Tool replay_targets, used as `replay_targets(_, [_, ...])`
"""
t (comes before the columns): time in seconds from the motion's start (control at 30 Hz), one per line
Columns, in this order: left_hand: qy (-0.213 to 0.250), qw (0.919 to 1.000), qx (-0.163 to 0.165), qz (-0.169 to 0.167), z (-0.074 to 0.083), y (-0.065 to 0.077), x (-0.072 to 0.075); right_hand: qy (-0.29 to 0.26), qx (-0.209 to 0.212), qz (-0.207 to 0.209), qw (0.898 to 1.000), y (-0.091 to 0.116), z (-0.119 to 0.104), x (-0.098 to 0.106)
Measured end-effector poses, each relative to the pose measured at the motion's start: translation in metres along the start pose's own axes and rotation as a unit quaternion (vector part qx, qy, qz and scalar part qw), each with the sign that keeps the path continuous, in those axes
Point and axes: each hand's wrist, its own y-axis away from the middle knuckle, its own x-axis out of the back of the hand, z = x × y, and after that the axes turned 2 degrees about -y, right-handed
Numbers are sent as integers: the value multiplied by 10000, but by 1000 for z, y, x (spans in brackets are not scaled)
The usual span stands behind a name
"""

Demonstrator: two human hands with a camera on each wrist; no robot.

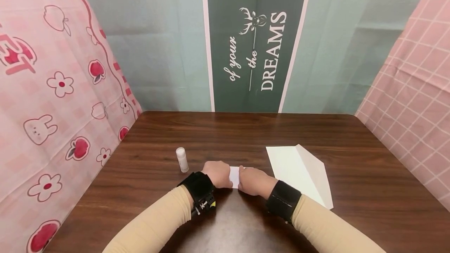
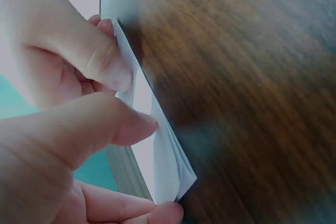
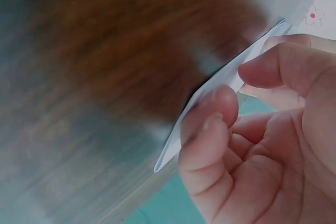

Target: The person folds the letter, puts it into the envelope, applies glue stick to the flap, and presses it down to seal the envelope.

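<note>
"What sits farthest left on the worktop [image 1: 218, 131]?"

"A white tube [image 1: 182, 160], nearer the left edge than the right, well apart from the far edge."

"Next?"

"The left hand [image 1: 216, 174], just right of the tube. It pinches the folded white paper [image 1: 234, 178], thumb on top, fingertips at its lower edge."

"And that paper lies where?"

"Between both hands, roughly midway between the worktop's left and right edges. Layers show at its left end; whether it touches the wood, I can't tell."

"The right hand [image 1: 256, 181]?"

"Pinching the other end, fingers curled."

"Farther right?"

"A larger white sheet [image 1: 293, 167], just beyond the right wrist, toward the right edge, a creased flap along its right side."
</note>
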Motion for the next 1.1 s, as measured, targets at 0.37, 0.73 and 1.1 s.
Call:
replay_targets(0.37, [69, 9999, 4, -141, -3, -4, -3, -107, -176, -40, 9998, -4, 0, 0])
replay_targets(0.73, [57, 9996, 117, -247, 0, -3, 0, -186, -112, 81, 9997, -3, 1, 0])
replay_targets(1.1, [79, 9995, 156, -250, 1, -1, 1, -251, -127, 106, 9995, -3, 3, 0])
